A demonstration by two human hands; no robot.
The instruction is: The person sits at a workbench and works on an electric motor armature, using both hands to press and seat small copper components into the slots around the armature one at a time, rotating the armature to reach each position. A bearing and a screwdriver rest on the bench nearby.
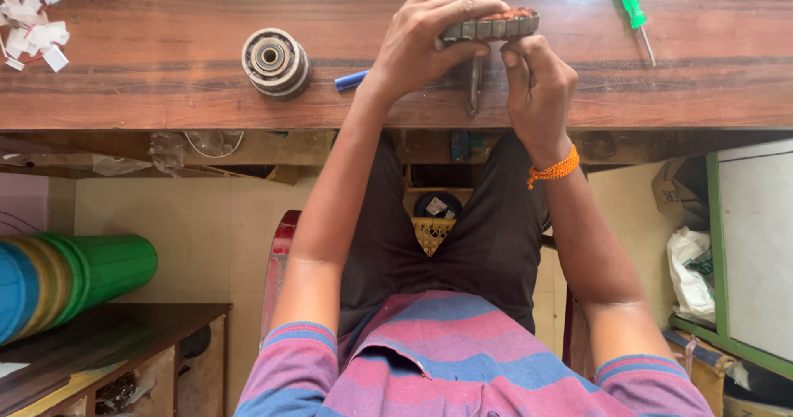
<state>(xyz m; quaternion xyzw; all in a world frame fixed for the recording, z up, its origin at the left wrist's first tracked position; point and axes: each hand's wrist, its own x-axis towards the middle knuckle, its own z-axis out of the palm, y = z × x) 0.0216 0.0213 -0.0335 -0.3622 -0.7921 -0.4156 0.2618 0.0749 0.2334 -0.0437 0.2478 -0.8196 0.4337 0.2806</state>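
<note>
From the head view, I am watching both hands working at the near edge of the wooden tabletop (165, 95). The left hand (429, 41) is curling over a ring-shaped stator (496, 25) with metal segments round its rim, fingers clamped on its top and left side. The right hand (535, 82) is gripping the stator from below, thumb pressing up against the rim, and an orange thread band (555, 169) is sitting on its wrist. The stator is being held on edge just above the tabletop, between the two hands. Pliers (477, 86) are lying beneath it, handles pointing toward me. A blue pen (350, 80) is poking out just beside the left wrist. Farther left, a round metal hub (275, 61) is resting flat, and white paper scraps (33, 20) are piling in the corner. A green screwdriver (633, 10) is lying well apart to the right.
</note>
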